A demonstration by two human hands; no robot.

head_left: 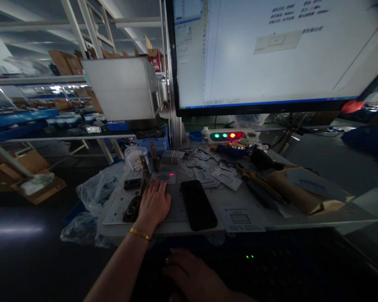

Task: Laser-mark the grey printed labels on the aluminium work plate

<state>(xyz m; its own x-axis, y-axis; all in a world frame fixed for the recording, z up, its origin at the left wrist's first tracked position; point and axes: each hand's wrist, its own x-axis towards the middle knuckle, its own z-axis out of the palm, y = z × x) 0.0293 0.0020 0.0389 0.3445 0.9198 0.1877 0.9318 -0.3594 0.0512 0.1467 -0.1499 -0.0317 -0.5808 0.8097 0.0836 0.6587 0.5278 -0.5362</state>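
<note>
My left hand (154,203) lies palm down on the work plate, its fingers stretched out. Its fingertips touch the near edge of a small metal nameplate (164,178), where a small red light mark glows. Upright metal brackets (144,165) stand just left of the nameplate. In the shade below the table edge, my right hand (193,272) rests over a dark keyboard (255,272), fingers apart and pointing left. Whatever lies directly beneath that hand is too dark to make out. A black phone (198,205) lies right of my left hand.
Loose nameplates (227,178) are scattered behind the phone. A button panel (228,136) with lit lamps stands at the back, under a large monitor (271,58). Pliers (261,188) and a brown paper packet (302,188) lie right. A clear plastic cup (135,157) stands left.
</note>
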